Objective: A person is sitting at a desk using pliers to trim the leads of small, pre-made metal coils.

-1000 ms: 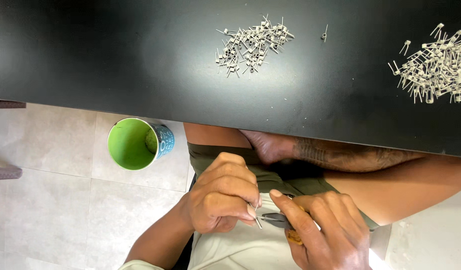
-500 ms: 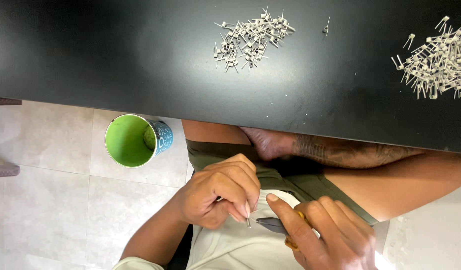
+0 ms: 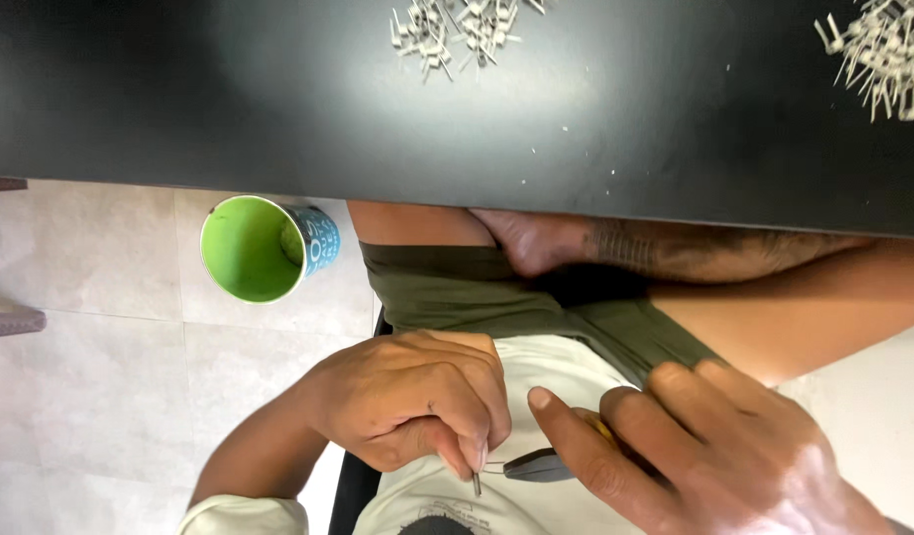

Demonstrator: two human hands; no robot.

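Pinching a small pin (image 3: 476,482), left fingers (image 3: 464,436); right fingers (image 3: 615,466) gripping pliers (image 3: 536,466) below table edge (image 3: 377,190).

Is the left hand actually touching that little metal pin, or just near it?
Touching. The head view shows the left hand pinching the small metal pin between fingertips, its end poking out below them.

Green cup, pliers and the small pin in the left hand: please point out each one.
Green cup (image 3: 247,250), head view, on its green inside.
Pliers (image 3: 538,466), head view, on the dark jaws.
Pin (image 3: 477,482), head view, on its tip below the left hand (image 3: 412,396).
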